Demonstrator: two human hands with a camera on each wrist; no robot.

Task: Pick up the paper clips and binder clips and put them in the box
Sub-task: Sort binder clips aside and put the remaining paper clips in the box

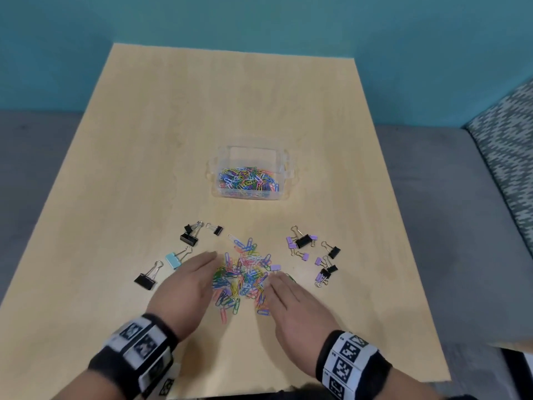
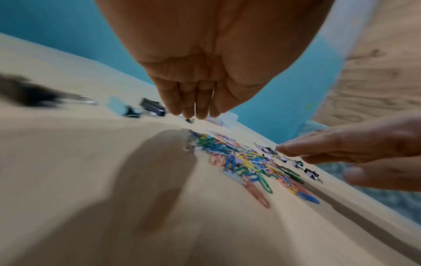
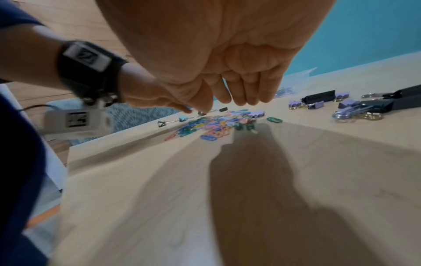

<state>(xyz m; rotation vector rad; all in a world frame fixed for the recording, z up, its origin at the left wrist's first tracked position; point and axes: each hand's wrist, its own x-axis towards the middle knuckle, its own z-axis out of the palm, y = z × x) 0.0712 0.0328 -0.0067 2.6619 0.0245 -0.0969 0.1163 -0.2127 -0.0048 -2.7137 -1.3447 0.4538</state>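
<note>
The left hand [image 1: 187, 281] and the right hand [image 1: 294, 300] lie flat-fingered and released, holding nothing, one on each side of the heap of paper clips [image 1: 245, 274] on the desk [image 1: 230, 96]. The heap sits directly between the palms, the left fingertips touching its left edge and the right fingertips at its right edge, so both are equally near. Judged from this, a squeeze inward would gather it. Binder clips [image 1: 314, 255] lie scattered right of the heap, with others left of it. The box [image 1: 284, 194], already holding clips, stands beyond the heap, straight ahead.
</note>
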